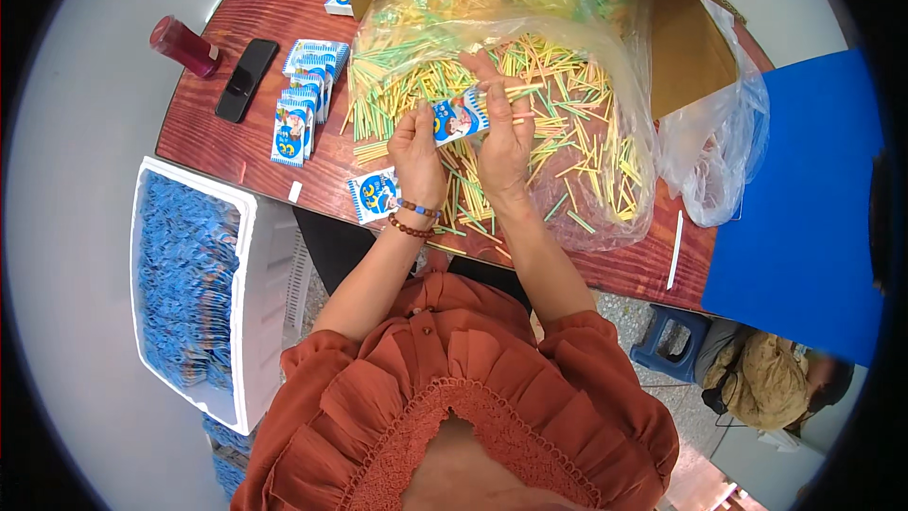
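A small blue-and-white packet is pinched at its left end by the closed fingers of my left hand. At the packet's right end, my right hand closes around a few thin pale yellow sticks, whose tips stick out to the right. Whether those sticks reach inside the packet is hidden by the fingers. Under and around both hands spreads a heap of thin yellow, green and orange sticks, spilling from a clear plastic bag. Beside my left wrist lies another such packet, flat on the table.
Several packets overlap in a row at left, near a black phone and a red-filled jar. A cardboard box stands behind the bag. Below left, a white foam box holds many packets. A blue sheet lies right.
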A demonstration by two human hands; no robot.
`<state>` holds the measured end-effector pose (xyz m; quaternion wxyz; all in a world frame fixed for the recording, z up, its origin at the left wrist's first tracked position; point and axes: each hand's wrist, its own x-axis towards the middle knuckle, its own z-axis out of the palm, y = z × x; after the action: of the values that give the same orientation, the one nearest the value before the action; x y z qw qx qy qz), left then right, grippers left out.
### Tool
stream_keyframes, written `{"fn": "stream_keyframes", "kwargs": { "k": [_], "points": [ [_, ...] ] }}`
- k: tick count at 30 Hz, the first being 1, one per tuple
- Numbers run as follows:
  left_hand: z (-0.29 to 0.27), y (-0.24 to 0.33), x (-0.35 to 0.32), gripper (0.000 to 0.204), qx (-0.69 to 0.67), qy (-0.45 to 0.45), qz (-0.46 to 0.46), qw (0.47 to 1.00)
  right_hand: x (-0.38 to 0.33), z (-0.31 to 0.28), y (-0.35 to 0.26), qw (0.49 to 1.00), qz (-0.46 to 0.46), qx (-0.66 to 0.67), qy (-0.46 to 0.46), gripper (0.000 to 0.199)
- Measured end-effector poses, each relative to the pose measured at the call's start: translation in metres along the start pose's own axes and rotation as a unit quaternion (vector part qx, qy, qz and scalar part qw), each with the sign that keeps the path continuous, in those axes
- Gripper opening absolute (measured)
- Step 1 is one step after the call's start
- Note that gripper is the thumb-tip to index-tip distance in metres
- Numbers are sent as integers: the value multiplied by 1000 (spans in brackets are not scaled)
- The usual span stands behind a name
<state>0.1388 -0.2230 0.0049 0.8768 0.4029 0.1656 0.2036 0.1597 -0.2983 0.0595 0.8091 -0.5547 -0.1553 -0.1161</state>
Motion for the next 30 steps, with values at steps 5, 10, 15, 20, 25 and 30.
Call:
{"fn": "stream_keyframes", "kwargs": {
  "k": [5, 10, 15, 20, 25, 30],
  "points": [
    [2, -10, 3, 28, -5, -5, -5, 1000, 6, -10, -2, 999, 38, 35, -7, 31],
    [4, -18, 6, 30, 14, -11, -17, 1000, 27, -35, -5, 995, 24, 91, 23, 36],
    [2, -19, 2, 31, 37, -20, -11, 999, 33, -27, -20, 994, -30, 101, 30, 36],
    [9, -19, 0, 33, 25, -18, -19, 999, 21, -22, -8, 1000, -13, 23, 15, 35],
    [4, -17, 5, 27, -1, -23, -37, 999, 12, -14, -4, 993, 51, -110, -13, 44],
    [3, -4, 5, 22, -171, -62, -131, 975, 18, -20, 2, 987, 38, -118, -99, 64]
  ]
}}
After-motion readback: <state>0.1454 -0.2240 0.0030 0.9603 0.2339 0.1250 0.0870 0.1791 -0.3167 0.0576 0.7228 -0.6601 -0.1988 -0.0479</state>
